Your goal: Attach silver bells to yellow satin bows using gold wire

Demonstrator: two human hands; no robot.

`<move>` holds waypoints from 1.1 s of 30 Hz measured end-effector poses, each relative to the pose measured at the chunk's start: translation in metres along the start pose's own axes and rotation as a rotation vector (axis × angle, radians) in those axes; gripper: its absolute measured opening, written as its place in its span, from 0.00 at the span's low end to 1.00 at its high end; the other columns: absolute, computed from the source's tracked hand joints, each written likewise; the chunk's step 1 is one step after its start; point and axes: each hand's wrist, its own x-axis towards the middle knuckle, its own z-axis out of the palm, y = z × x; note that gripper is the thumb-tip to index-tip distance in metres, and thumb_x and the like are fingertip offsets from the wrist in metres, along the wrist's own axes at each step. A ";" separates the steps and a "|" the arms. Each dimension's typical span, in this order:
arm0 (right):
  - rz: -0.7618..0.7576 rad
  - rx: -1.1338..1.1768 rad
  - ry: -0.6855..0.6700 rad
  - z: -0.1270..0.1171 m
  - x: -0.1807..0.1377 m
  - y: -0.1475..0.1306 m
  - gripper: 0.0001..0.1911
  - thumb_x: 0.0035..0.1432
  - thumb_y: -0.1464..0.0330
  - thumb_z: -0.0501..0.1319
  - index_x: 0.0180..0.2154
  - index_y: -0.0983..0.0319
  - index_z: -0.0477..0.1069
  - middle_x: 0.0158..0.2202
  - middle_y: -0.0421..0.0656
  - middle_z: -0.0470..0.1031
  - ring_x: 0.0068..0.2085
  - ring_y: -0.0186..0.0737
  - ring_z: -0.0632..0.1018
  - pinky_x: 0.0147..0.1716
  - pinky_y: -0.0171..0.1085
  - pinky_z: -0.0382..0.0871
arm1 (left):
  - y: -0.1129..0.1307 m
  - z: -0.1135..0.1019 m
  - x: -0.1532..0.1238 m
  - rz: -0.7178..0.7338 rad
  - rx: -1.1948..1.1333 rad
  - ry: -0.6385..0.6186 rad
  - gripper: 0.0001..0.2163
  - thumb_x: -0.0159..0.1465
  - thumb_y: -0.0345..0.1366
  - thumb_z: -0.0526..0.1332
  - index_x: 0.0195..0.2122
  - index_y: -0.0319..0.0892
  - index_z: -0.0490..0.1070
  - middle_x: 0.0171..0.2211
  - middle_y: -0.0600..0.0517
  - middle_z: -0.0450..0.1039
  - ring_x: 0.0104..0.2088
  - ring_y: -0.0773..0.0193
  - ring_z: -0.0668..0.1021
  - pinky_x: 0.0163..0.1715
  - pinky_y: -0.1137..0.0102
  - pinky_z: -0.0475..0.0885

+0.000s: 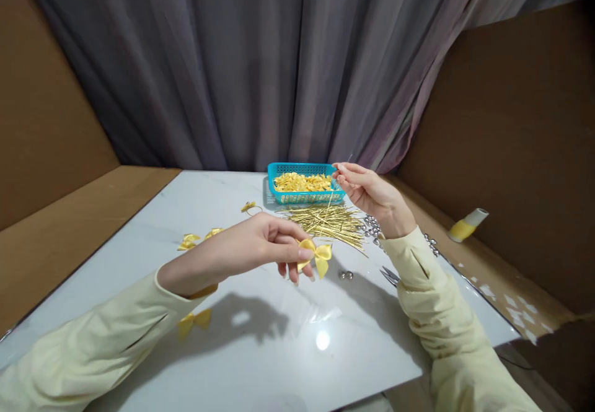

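My left hand [279,246] pinches a yellow ribbon bow [320,257] between thumb and fingers above the middle of the table. Higher and to the right, my right hand [367,190] is closed in a pinch in front of the basket's right end. A faint thin line shows by its fingertips, too fine to name. Below the hands lies a loose pile of gold twist ties [325,220]. Two small silver bells [346,274] rest on the table to the right of the bow. More yellow bows [194,321] lie on the left, partly behind my left arm.
A blue plastic basket [307,198] of yellow ribbon pieces stands at the back of the white table [260,368]. Silver bells [372,229] and scissors [389,276] lie near my right sleeve. A yellow-and-white bottle [467,225] stands on the cardboard at right. Grey curtains hang behind.
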 end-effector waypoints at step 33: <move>-0.249 -0.366 -0.161 0.048 -0.098 -0.049 0.01 0.50 0.66 0.73 0.28 0.54 0.83 0.25 0.37 0.82 0.24 0.30 0.79 0.24 0.28 0.77 | -0.010 -0.005 0.003 0.025 0.131 -0.039 0.10 0.65 0.40 0.61 0.35 0.45 0.82 0.35 0.54 0.83 0.36 0.65 0.78 0.34 0.73 0.69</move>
